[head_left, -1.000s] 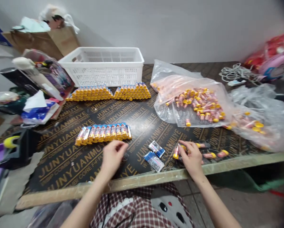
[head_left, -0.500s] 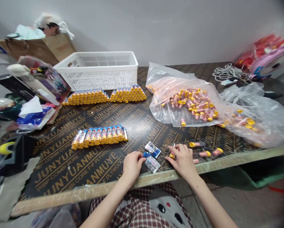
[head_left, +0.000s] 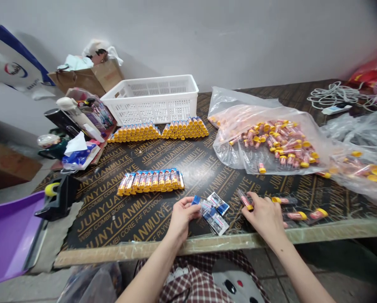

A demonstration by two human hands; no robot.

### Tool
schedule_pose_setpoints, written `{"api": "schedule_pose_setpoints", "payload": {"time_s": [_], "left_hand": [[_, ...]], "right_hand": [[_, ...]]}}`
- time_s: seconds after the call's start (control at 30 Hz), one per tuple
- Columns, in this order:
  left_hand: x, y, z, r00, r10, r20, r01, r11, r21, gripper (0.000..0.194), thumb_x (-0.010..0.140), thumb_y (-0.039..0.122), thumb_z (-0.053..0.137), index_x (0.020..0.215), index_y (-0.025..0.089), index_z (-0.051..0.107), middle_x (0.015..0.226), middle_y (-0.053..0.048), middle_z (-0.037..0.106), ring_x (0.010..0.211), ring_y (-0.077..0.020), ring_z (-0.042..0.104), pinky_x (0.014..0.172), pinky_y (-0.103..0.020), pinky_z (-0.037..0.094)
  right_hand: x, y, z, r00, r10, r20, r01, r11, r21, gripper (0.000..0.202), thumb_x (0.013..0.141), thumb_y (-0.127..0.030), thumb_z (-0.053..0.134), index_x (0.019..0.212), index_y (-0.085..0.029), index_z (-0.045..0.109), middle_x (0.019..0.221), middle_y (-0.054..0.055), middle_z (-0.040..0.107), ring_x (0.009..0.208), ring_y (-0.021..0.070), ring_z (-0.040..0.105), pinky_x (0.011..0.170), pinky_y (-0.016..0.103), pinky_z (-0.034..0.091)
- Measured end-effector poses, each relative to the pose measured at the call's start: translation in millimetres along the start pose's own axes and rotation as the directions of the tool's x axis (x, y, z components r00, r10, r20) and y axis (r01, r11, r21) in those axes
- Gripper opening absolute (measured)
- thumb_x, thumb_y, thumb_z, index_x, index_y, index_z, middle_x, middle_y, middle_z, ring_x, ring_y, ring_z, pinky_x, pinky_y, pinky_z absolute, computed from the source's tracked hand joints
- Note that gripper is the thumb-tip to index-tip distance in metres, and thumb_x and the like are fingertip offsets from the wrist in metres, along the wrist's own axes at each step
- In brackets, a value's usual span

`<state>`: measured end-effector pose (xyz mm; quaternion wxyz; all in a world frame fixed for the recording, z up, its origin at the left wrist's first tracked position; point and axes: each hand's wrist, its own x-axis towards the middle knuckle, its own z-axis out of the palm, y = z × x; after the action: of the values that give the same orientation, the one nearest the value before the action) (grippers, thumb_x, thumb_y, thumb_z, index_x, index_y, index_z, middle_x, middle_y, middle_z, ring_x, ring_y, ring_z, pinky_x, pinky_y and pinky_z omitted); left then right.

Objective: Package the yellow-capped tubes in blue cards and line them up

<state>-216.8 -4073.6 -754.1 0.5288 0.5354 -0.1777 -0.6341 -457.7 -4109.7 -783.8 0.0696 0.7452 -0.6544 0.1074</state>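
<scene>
My left hand (head_left: 184,214) pinches a blue-and-clear printed wrapper (head_left: 196,201) near the table's front edge. Beside it lie a few more flat wrappers (head_left: 218,222). Between the fingers of my right hand (head_left: 262,212) is a clear tube with a yellow cap (head_left: 245,201), its cap end toward me. Several loose capped tubes (head_left: 317,213) lie right of that hand. A row of blue-wrapped tubes with yellow caps (head_left: 150,181) sits left of my hands.
Two stacks of wrapped tubes (head_left: 187,128) stand before a white basket (head_left: 153,101). A plastic bag of tubes (head_left: 280,143) lies at the right, with a cable (head_left: 333,97) behind. A tape dispenser (head_left: 57,195) and purple tray (head_left: 11,235) are at the left.
My left hand has lifted a wrapper off the small pile. My right hand has picked up a tube from the table. The view has swung left.
</scene>
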Motion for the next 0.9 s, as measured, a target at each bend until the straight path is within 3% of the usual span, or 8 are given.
{"api": "schedule_pose_setpoints", "payload": {"time_s": [0.1, 0.17, 0.23, 0.3, 0.43, 0.57, 0.73, 0.9], "left_hand": [[1.9, 6.5, -6.6, 0.998, -0.045, -0.048, 0.039, 0.992, -0.118, 0.030, 0.051, 0.022, 0.081, 0.073, 0.011, 0.063, 0.067, -0.002, 0.068, 0.052, -0.0090, 0.059, 0.053, -0.020, 0.050], [4.0, 8.3, -10.4, 0.994, -0.075, -0.083, 0.060, 0.984, -0.169, 0.029, 0.052, 0.024, 0.082, 0.072, 0.012, 0.064, 0.067, -0.002, 0.069, 0.052, -0.0095, 0.060, 0.053, -0.021, 0.051], [6.3, 8.8, -13.2, 0.990, -0.093, -0.106, 0.072, 0.979, -0.192, 0.030, 0.051, 0.024, 0.083, 0.071, 0.012, 0.065, 0.067, -0.002, 0.069, 0.052, -0.0097, 0.060, 0.054, -0.022, 0.052], [8.1, 8.8, -15.1, 0.987, -0.090, -0.131, 0.063, 0.979, -0.196, 0.031, 0.049, 0.026, 0.085, 0.069, 0.011, 0.066, 0.065, -0.003, 0.069, 0.052, -0.0092, 0.060, 0.054, -0.021, 0.051], [9.0, 9.1, -16.9, 0.979, -0.063, -0.195, 0.020, 0.977, -0.215, 0.036, 0.044, 0.033, 0.086, 0.063, 0.011, 0.066, 0.059, -0.002, 0.066, 0.052, -0.0092, 0.059, 0.054, -0.021, 0.050], [8.3, 9.7, -17.6, 0.976, -0.051, -0.212, 0.004, 0.976, -0.217, 0.039, 0.041, 0.036, 0.087, 0.061, 0.011, 0.065, 0.056, -0.001, 0.064, 0.052, -0.0093, 0.058, 0.055, -0.021, 0.049], [7.5, 4.8, -17.0, 0.981, -0.004, -0.196, -0.028, 0.987, -0.161, 0.037, 0.048, 0.038, 0.084, 0.064, 0.011, 0.065, 0.058, 0.000, 0.062, 0.052, -0.0082, 0.056, 0.055, -0.021, 0.048], [1.4, 0.4, -10.2, 0.989, 0.108, -0.101, -0.120, 0.986, -0.114, 0.031, 0.061, 0.037, 0.078, 0.072, 0.012, 0.064, 0.069, -0.001, 0.065, 0.060, -0.0088, 0.058, 0.059, -0.021, 0.050]], "right_hand": [[4.3, -2.5, -0.5, 0.986, 0.141, -0.088, -0.113, 0.957, 0.267, 0.029, 0.072, -0.025, 0.056, 0.099, -0.015, 0.063, 0.073, 0.006, 0.065, 0.070, 0.0230, 0.061, 0.063, 0.034, 0.044], [2.7, -10.1, -6.7, 0.966, 0.223, -0.135, -0.122, 0.845, 0.521, 0.026, 0.075, -0.027, 0.057, 0.097, -0.016, 0.064, 0.078, 0.005, 0.065, 0.066, 0.0186, 0.061, 0.062, 0.031, 0.048], [-3.1, -24.0, -18.6, 0.965, 0.224, -0.133, -0.065, 0.700, 0.711, 0.023, 0.078, -0.028, 0.057, 0.097, -0.018, 0.065, 0.085, 0.005, 0.065, 0.064, 0.0156, 0.061, 0.060, 0.029, 0.051], [-11.6, -41.4, -33.1, 0.980, 0.150, -0.129, 0.014, 0.599, 0.800, 0.021, 0.081, -0.026, 0.057, 0.100, -0.020, 0.065, 0.092, 0.005, 0.063, 0.069, 0.0149, 0.061, 0.061, 0.027, 0.053], [-28.3, -69.4, -51.7, 0.976, 0.003, -0.216, 0.174, 0.581, 0.795, 0.023, 0.082, -0.017, 0.058, 0.104, -0.022, 0.064, 0.096, 0.005, 0.060, 0.082, 0.0162, 0.061, 0.071, 0.028, 0.053], [-35.6, -79.7, -49.9, 0.961, -0.055, -0.271, 0.249, 0.599, 0.761, 0.026, 0.082, -0.012, 0.057, 0.106, -0.021, 0.063, 0.094, 0.006, 0.059, 0.084, 0.0162, 0.060, 0.075, 0.029, 0.051], [-39.1, -85.5, -41.3, 0.951, -0.103, -0.290, 0.290, 0.620, 0.729, 0.029, 0.082, -0.009, 0.056, 0.109, -0.019, 0.062, 0.094, 0.007, 0.058, 0.085, 0.0168, 0.059, 0.076, 0.030, 0.051], [-42.2, -89.3, -35.1, 0.965, -0.152, -0.212, 0.261, 0.514, 0.817, 0.034, 0.084, -0.010, 0.053, 0.116, -0.022, 0.059, 0.099, 0.007, 0.056, 0.088, 0.0164, 0.058, 0.078, 0.030, 0.051]]}}
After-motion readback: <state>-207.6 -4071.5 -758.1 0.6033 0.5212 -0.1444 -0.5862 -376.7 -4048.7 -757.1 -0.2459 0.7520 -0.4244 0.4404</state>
